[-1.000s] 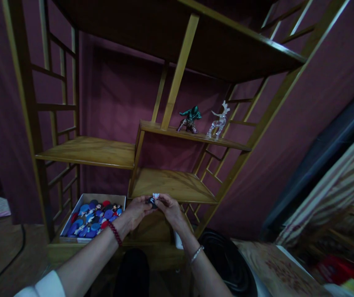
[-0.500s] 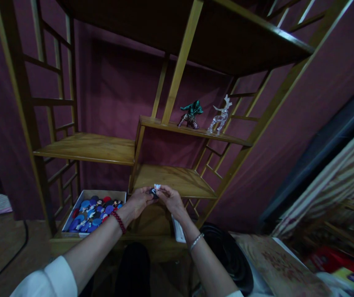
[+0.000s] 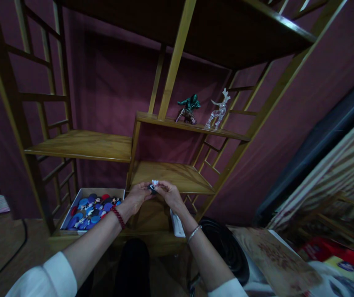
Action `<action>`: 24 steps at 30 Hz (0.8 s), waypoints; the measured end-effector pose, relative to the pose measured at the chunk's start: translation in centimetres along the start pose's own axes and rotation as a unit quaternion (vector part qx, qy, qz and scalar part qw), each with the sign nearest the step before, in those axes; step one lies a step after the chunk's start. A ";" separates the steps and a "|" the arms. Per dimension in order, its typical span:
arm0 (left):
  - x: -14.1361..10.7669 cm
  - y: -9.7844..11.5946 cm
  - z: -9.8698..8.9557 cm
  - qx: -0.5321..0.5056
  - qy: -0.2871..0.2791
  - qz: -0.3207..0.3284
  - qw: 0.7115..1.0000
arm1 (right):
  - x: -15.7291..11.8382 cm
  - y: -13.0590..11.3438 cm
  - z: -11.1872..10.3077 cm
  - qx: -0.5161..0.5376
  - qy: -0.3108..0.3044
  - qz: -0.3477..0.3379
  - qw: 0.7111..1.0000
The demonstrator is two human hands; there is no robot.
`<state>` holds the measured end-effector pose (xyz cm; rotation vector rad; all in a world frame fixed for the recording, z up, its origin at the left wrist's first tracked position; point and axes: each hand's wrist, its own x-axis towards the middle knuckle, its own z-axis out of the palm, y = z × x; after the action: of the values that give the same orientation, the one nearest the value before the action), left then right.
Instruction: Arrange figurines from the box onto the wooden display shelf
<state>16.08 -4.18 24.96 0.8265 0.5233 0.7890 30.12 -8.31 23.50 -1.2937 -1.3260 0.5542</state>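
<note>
A small figurine (image 3: 154, 185) with a white top and a dark base is held between my two hands, in front of the lower right shelf. My left hand (image 3: 138, 197), with a red bead bracelet at its wrist, grips its dark base from the left. From the right, the fingers of my right hand (image 3: 170, 195) pinch the same figurine; a pale bracelet circles that wrist. Left of my hands, a white box (image 3: 123, 194) holds several small figures and blue, red and black discs.
The wooden shelf unit (image 3: 102, 145) stands ahead. On its raised shelf are a green figure (image 3: 189, 109) and a clear deer figurine (image 3: 218, 110). Below right lie a white object (image 3: 177, 224), a black coiled item (image 3: 226, 247) and a patterned board (image 3: 276, 255).
The view has shifted slightly, so the shelves and box appear a little further left and higher. Both hands keep hold of the figurine, nearly in the same pose.
</note>
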 end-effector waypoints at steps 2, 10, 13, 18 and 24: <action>0.2 -0.1 0.0 0.000 -0.003 0.004 1.000 | 0.2 0.1 -0.1 -0.002 0.001 -0.004 1.000; 0.5 -0.2 0.2 0.006 -0.002 0.011 1.000 | 0.2 -0.2 -0.1 -0.004 0.021 -0.016 1.000; 0.8 -0.4 0.3 0.004 0.001 0.019 1.000 | 0.3 -0.2 0.0 0.029 0.015 0.002 0.999; 2.0 -0.9 0.4 -0.003 0.043 0.021 0.999 | 0.8 0.0 -0.1 0.070 0.011 0.036 0.997; 3.8 -1.4 0.6 0.001 0.068 0.027 0.997 | 2.0 0.2 -0.6 0.088 0.018 0.047 0.995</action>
<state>19.35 -2.06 23.72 0.7949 0.6249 0.8989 31.23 -6.72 24.19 -1.2186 -1.1649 0.6944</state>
